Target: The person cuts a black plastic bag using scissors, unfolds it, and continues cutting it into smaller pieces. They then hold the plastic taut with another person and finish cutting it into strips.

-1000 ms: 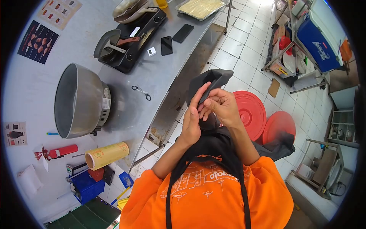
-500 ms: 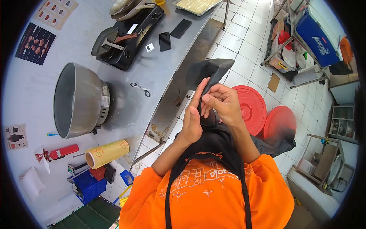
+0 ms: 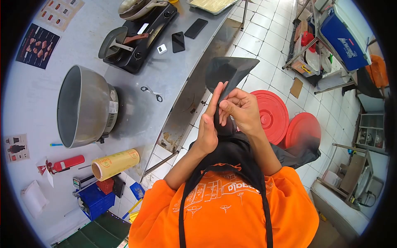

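1. The right hand (image 3: 244, 110) pinches the black sheet (image 3: 233, 70) between thumb and curled fingers; part of that grip is hidden behind the fingers.
2. The left hand (image 3: 208, 132) is open, fingers straight, laid along the sheet's other side.
3. The black sheet stands up between the two hands, in front of the chest, its top spread out; its middle is covered by the hands, and where its lower end stops cannot be told.
4. Beside the right forearm are two red lids (image 3: 269, 117), the farther one partly blurred and overlapped by dark material (image 3: 300, 156).
5. On the metal table (image 3: 136, 107) lie one pair of scissors (image 3: 152, 94), two phones (image 3: 178, 42) and one small white device (image 3: 161, 49), its display too small to read.
6. Beyond them, one black stove (image 3: 140, 53) carries a squarish pan (image 3: 108, 43) and stacked pans (image 3: 138, 10), cut off at the top and hard to count. One wrapped tray (image 3: 213, 5) is also cut off.
7. One large metal bowl (image 3: 80, 106) and one yellow roll (image 3: 115, 164) are at left.
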`<state>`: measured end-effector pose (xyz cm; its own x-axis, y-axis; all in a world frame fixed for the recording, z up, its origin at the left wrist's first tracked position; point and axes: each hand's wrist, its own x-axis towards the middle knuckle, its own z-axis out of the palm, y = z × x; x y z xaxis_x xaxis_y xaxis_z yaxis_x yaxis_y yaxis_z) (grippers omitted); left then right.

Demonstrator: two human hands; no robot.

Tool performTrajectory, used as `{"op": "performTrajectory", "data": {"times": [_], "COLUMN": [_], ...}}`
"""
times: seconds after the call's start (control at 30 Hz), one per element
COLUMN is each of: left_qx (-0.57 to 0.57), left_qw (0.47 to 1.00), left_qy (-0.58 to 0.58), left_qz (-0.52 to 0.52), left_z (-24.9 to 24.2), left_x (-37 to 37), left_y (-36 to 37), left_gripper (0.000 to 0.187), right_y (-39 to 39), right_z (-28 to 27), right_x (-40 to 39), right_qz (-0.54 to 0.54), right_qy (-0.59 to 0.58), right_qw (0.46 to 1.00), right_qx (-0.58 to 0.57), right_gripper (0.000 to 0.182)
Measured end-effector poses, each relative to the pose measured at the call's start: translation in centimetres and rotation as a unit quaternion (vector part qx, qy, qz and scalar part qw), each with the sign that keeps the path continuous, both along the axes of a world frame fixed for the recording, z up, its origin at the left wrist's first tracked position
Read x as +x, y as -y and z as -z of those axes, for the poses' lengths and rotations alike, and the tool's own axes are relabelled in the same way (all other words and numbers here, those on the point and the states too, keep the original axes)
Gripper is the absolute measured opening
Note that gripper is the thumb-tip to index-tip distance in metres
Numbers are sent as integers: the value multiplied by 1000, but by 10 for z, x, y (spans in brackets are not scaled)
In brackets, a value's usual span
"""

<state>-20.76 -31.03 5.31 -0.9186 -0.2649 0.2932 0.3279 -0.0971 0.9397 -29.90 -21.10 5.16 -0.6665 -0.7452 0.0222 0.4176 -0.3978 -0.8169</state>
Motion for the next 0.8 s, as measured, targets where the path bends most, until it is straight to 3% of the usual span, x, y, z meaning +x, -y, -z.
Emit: {"op": "performTrajectory", "data": {"times": [0.63,0.8], "left_qx": [-25,-37], "left_qw": [999,999], "left_qy": [32,38], "left_qz": [-8,1], "left_z": [4,5], "left_x": [0,-1], "left_y": [-1,0], "left_gripper": [92,85], "right_y": [-5,-5], "right_z": [-6,-4], "right_x": [1,0], "right_qz": [5,25], "right_qy": [-5,-3], "right_qw": [1000,998], "right_qx": [24,52], "right_gripper": [13,11]}}
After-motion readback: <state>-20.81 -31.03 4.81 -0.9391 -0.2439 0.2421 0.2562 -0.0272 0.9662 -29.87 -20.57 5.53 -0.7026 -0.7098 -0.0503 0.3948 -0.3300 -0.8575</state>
